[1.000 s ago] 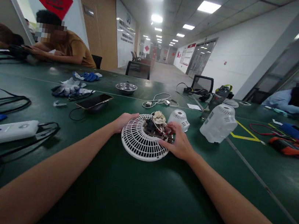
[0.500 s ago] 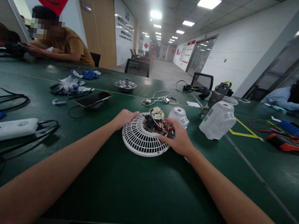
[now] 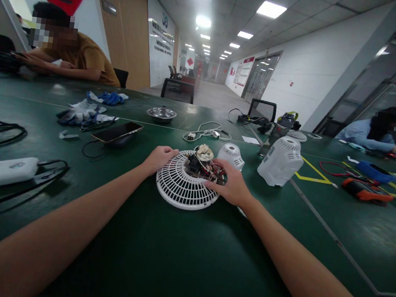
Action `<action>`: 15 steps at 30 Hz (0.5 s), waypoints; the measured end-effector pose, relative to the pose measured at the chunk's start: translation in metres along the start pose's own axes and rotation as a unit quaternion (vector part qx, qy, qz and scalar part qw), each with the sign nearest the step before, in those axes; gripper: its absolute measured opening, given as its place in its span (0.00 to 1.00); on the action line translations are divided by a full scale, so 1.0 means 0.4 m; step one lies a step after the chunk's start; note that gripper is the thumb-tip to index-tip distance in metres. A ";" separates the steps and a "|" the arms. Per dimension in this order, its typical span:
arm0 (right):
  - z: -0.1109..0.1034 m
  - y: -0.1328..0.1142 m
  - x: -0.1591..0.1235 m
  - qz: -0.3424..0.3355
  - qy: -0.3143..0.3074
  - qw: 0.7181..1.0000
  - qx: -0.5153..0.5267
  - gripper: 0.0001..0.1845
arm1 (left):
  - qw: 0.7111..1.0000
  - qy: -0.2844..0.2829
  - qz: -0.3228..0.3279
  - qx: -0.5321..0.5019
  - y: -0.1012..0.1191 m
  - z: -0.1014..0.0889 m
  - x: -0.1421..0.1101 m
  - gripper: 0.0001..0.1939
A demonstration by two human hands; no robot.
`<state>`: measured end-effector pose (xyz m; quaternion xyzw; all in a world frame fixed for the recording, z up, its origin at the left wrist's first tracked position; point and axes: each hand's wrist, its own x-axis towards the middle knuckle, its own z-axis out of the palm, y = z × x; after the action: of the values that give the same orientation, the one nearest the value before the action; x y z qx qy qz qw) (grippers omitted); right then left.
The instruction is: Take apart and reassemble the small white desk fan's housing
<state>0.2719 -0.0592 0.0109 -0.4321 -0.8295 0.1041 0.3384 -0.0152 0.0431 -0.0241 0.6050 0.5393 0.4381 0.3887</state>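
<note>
Item under inspection: a white, round, slotted plastic fan grille (image 3: 182,189) bearing an exposed motor assembly (image 3: 201,165) of black, metal and cream parts with red wires. It lies on the dark green tabletop (image 3: 175,258), between the two hands.

Left hand (image 3: 158,160): fingers close together over the grille's left rim; the underside of the hold is hidden. Right hand (image 3: 232,185): thumb and fingers parted about the assembly's right end; whether they pinch it cannot be told. A small white vented plastic dome (image 3: 232,154) stands just beyond the right hand, a larger white plastic housing (image 3: 280,162) further to its right.

Handling, as judged: grille light, stiff, rather smooth, its thin ribs liable to crack; assembly the heavier part, its wires fragile. Recommended hold: the outer rim, with support at the assembly's solid body, clear of the wiring.

Against the frame one second earlier: the view has turned slightly rightward; the left hand keeps its place on the rim; the right fingers sit marginally nearer the cream part.
</note>
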 end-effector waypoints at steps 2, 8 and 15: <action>0.000 0.001 -0.002 0.002 0.000 1.000 0.005 0.37 | 1.000 -0.003 -0.001 -0.004 0.000 0.000 0.002 0.16; 0.007 0.014 -0.004 -0.012 0.001 1.000 0.007 0.39 | 0.999 -0.028 -0.021 -0.018 -0.016 0.000 0.017 0.20; -0.015 0.060 0.003 0.003 0.103 0.991 -0.089 0.27 | 0.999 -0.032 0.008 0.006 -0.032 -0.004 0.026 0.23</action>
<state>0.2909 -0.0444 0.0046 -0.4710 -0.7948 -0.0142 0.3824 -0.0202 0.0551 -0.0346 0.6255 0.5244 0.4187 0.3982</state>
